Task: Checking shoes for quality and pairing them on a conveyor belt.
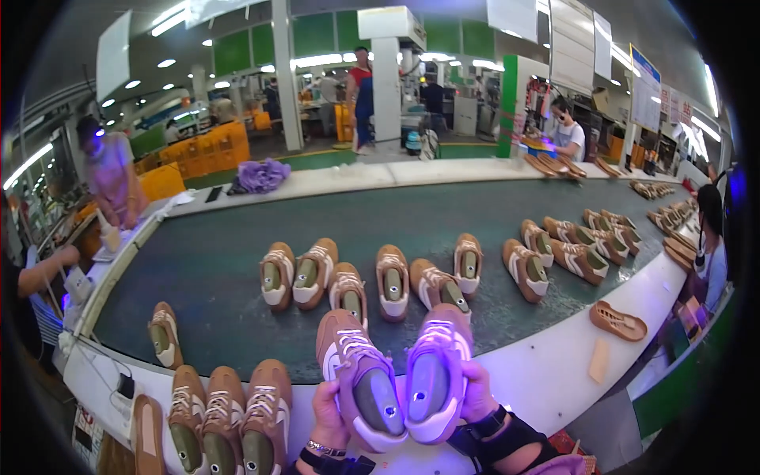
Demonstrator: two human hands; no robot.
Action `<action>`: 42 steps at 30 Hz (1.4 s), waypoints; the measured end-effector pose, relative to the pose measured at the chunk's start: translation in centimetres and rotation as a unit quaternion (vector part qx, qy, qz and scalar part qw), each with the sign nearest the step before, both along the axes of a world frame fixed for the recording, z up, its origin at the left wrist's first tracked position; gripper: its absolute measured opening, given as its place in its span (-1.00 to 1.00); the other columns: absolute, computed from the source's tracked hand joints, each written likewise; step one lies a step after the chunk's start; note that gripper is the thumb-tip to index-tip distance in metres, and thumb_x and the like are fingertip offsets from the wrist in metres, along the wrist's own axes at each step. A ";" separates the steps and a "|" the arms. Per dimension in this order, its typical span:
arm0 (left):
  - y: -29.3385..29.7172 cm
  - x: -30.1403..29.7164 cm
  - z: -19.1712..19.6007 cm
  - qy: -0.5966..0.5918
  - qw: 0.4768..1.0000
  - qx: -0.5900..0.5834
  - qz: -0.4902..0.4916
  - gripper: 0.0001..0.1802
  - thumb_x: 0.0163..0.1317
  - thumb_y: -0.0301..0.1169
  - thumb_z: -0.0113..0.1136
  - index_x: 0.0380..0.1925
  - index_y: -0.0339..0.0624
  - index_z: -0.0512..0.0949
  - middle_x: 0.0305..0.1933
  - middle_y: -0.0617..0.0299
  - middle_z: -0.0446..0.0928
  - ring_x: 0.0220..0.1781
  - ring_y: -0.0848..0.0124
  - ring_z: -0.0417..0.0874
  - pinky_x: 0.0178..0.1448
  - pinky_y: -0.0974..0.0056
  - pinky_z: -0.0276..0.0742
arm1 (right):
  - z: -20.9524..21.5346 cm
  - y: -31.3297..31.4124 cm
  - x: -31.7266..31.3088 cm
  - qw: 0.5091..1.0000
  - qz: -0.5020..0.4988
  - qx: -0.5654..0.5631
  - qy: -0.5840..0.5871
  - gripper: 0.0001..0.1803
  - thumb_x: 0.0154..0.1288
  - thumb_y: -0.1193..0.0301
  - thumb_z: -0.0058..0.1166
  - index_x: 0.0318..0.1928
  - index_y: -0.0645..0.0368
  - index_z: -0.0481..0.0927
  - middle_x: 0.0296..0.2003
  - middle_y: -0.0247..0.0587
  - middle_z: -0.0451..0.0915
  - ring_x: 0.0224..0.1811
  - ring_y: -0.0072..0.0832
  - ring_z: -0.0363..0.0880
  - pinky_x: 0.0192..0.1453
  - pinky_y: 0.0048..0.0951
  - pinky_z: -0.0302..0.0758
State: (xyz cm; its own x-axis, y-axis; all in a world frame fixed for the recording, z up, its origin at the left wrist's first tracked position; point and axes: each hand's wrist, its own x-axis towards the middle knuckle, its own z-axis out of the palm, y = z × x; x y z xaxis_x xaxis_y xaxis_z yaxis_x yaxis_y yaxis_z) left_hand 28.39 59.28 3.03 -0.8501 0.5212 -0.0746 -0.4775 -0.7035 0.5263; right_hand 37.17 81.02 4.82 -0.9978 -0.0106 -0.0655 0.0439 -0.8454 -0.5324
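Note:
My left hand [329, 413] grips the outer side of a brown sneaker [342, 336] with white laces and a white heel patch. Its mate, another brown sneaker [442, 328], sits in my right hand [476, 392], whose fingers wrap its outer side. Both shoes are held up over the near white ledge, toes pointing away and heels touching or nearly so. A grey-green last with a small hole fills each opening. Purple light falls on the pair, strongest on the right shoe. Close to my left hand stand several like sneakers [265, 400] in a row on the ledge.
A dark green belt [214, 237] runs beyond the white ledge [546, 372], carrying several sneakers [392, 281]. One sneaker [165, 336] lies at its left end. Loose soles [617, 323] rest on the ledge. A purple cloth [264, 176] lies on the far rim. Other people work around the belt.

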 end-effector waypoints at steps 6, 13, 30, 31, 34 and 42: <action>0.1 -0.8 1.2 0.028 0.994 0.004 0.105 -0.39 0.12 -0.18 0.04 0.16 -0.25 0.35 0.15 0.07 0.45 0.17 0.20 0.49 0.29 0.12 0.37 | 0.6 0.5 -1.6 0.987 -0.143 -0.002 0.073 -0.25 0.11 0.20 0.03 0.32 0.13 0.18 0.23 -0.09 0.33 0.27 -0.15 0.32 0.40 -0.09 0.20; 1.3 -2.6 2.3 -0.020 0.988 -0.010 0.150 -0.44 0.16 -0.07 0.15 0.12 -0.06 0.39 0.11 0.26 0.47 0.12 0.30 0.51 0.17 0.18 0.51 | 2.0 1.7 -2.3 0.973 -0.227 0.012 0.033 -0.46 0.27 0.08 -0.02 0.10 0.22 0.40 -0.05 -0.13 0.56 -0.08 -0.26 0.61 -0.09 -0.13 0.65; 1.4 -0.5 2.8 -0.033 0.984 -0.020 0.173 -0.42 0.15 -0.04 0.16 0.13 -0.02 0.36 0.11 0.26 0.45 0.13 0.29 0.49 0.17 0.14 0.51 | 1.7 0.2 0.0 0.971 -0.233 0.049 0.015 -0.47 0.28 0.07 -0.02 0.07 0.24 0.43 -0.09 -0.13 0.59 -0.11 -0.32 0.63 -0.09 -0.25 0.65; 1.5 -0.5 2.9 -0.036 0.984 -0.021 0.172 -0.42 0.15 -0.05 0.16 0.13 -0.03 0.36 0.12 0.26 0.45 0.13 0.29 0.49 0.18 0.13 0.50 | 1.7 0.2 -0.1 0.972 -0.231 0.047 0.014 -0.47 0.28 0.07 -0.02 0.06 0.24 0.43 -0.09 -0.13 0.59 -0.11 -0.32 0.63 -0.09 -0.25 0.65; 1.5 -0.8 2.7 -0.043 0.984 -0.016 0.171 -0.41 0.14 -0.05 0.17 0.14 -0.02 0.35 0.12 0.26 0.45 0.14 0.27 0.48 0.21 0.11 0.48 | 1.8 0.1 -0.2 0.971 -0.235 0.045 0.011 -0.48 0.29 0.08 -0.03 0.06 0.24 0.43 -0.08 -0.13 0.59 -0.11 -0.32 0.63 -0.08 -0.25 0.64; 1.6 -0.8 2.7 -0.037 0.985 -0.023 0.168 -0.39 0.13 -0.03 0.18 0.15 -0.02 0.35 0.13 0.25 0.44 0.16 0.26 0.47 0.23 0.10 0.46 | 1.3 0.5 -0.1 0.974 -0.220 0.040 0.022 -0.45 0.27 0.09 -0.01 0.13 0.20 0.37 0.01 -0.11 0.52 0.02 -0.22 0.57 0.02 -0.05 0.59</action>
